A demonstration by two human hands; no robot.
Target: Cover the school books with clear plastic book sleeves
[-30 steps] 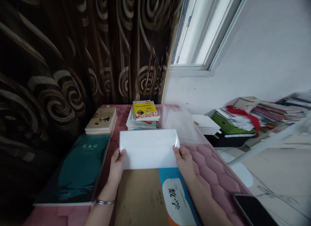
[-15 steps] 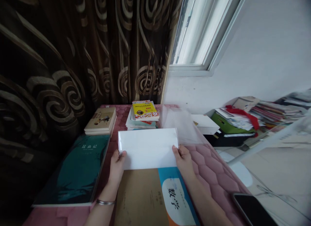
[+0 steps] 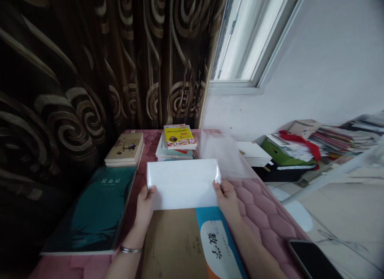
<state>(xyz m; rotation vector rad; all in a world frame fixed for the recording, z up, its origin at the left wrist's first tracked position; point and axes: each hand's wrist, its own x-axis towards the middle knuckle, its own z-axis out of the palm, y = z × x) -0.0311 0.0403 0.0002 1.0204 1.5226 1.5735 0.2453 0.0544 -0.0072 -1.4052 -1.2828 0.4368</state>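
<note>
Both hands grip a blank white panel with glossy clear plastic along its edges [image 3: 183, 181]. My left hand [image 3: 146, 199], wearing a metal bracelet, pinches its left edge with the thumb on top. At the right edge, my right hand [image 3: 226, 195] does the same. Just below the panel, between my forearms, lies a brown and blue mathematics textbook [image 3: 174, 243]. Whether the panel is joined to this book cannot be made out. A dark teal book [image 3: 96, 211] lies left of my left hand. Beyond my right hand are thin clear plastic sheets [image 3: 220, 153].
Small tan books [image 3: 124, 149] sit at the back left; a pile topped by a yellow book [image 3: 179, 135] stands at the back. A phone [image 3: 312, 257] lies near right on the pink quilted surface [image 3: 261, 209]. A white box [image 3: 255, 153] and papers are beyond its right edge.
Both hands keep their hold and barely move. A bright glare now shows on the plastic at the panel's right edge.
</note>
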